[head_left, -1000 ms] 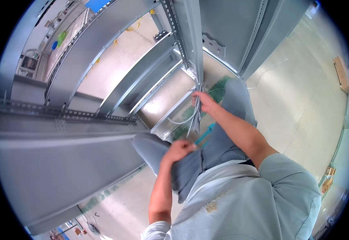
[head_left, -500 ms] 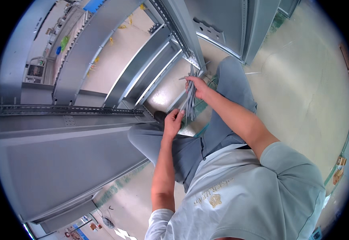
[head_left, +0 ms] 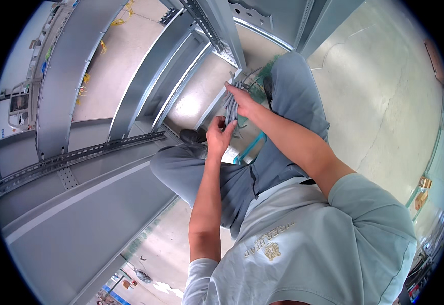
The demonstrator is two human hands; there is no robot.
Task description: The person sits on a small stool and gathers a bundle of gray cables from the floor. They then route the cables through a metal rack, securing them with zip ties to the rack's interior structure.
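A bundle of grey cables (head_left: pixel 230 109) is held between both hands, low in front of my knees, with loose ends sticking out at its top and bottom. My right hand (head_left: pixel 241 100) is closed round the upper part of the bundle. Lower down, my left hand (head_left: pixel 220 136) pinches its near end, the fingertips partly hidden. A thin teal bar-like object (head_left: pixel 250 148) lies between my legs, just below the hands; its kind cannot be made out.
Grey metal cabinet frames (head_left: pixel 153 71) with slotted rails (head_left: pixel 87 152) stand ahead and to the left. A broad grey panel (head_left: pixel 95 218) runs beside my left knee. A coil of grey cable (head_left: pixel 142 276) lies on the floor (head_left: pixel 364 101) behind left. Cardboard boxes (head_left: pixel 422 193) stand far right.
The cable bundle has come lower and closer together in my hands, and my left hand has moved up along it. My view has shifted, showing more of the teal object.
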